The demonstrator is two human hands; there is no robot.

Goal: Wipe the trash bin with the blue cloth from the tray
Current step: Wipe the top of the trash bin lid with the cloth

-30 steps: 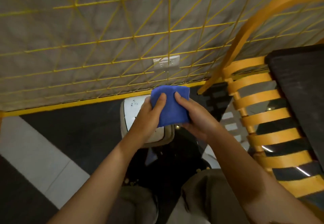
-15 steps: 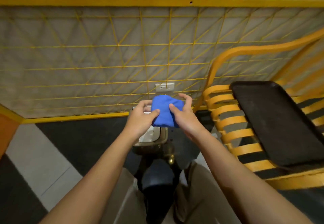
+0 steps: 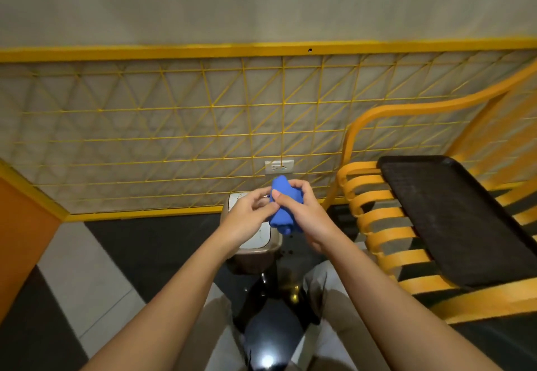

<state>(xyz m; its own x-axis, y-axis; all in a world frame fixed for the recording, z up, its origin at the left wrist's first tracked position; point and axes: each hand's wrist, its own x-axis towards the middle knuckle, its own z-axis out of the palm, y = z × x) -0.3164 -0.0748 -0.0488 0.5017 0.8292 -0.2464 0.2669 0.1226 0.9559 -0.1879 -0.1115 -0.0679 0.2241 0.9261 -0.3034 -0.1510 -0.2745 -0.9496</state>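
Blue cloth sits bunched in gripping right hand, left hand pinching its side.

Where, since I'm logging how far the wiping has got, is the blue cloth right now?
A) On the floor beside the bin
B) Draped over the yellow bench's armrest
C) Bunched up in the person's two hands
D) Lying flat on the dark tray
C: the cloth is crumpled between the left hand and the right hand, whose thumb lies across it, well off the tray on the bench.
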